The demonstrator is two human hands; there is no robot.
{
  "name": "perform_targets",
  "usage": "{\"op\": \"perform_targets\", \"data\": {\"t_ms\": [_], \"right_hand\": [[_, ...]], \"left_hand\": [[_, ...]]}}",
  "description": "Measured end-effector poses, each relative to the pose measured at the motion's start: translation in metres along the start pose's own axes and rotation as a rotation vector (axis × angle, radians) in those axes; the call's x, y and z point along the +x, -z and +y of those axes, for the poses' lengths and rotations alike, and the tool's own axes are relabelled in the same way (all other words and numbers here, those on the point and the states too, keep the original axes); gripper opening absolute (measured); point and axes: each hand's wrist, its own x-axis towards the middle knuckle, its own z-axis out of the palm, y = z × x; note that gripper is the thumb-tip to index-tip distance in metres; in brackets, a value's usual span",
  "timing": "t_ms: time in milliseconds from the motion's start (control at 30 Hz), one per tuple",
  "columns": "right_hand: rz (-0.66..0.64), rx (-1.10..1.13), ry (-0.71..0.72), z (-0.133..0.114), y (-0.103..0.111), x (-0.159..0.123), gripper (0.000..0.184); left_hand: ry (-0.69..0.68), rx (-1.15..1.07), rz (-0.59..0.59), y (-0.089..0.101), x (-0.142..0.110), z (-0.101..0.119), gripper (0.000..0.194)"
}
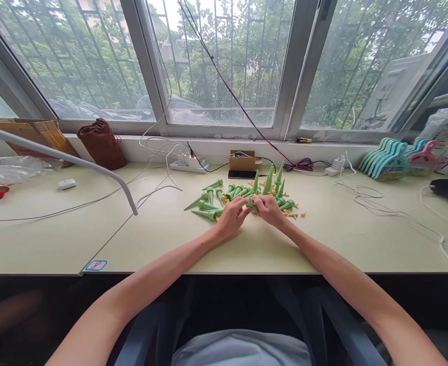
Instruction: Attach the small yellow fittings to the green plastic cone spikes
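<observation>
My left hand and my right hand meet just above the table, in front of a pile of green plastic watering spikes. Between them is one green watering spike, pinched in my left fingers and mostly covered. The right fingers are closed against its end; what they pinch is too small and hidden to make out. Loose spikes lie to the left, such as one green spike, and several stand upright behind my right hand, including a tall spike. Small yellow valve pieces are scattered among and beside them.
Behind the pile lie a dark phone and an open cardboard box. A white power strip with cables is left of them. Turquoise hangers stand at right; a white cable trails there. A grey curved rod crosses the left.
</observation>
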Motion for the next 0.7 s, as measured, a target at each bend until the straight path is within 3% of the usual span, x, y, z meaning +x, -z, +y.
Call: {"op": "perform_targets", "data": {"t_ms": [233, 433, 700], "right_hand": [[-0.021, -0.038, 0.050, 0.001, 0.001, 0.000, 0.055], [-0.061, -0.055, 0.071, 0.000, 0.004, 0.000, 0.055], [-0.062, -0.100, 0.112, 0.003, 0.006, 0.001, 0.054]], "left_hand": [[0.110, -0.098, -0.082, 0.003, 0.001, 0.002, 0.028], [0.250, -0.224, -0.084, 0.002, 0.000, 0.005, 0.031], [0.381, -0.510, -0.169, 0.008, 0.002, 0.015, 0.039]]}}
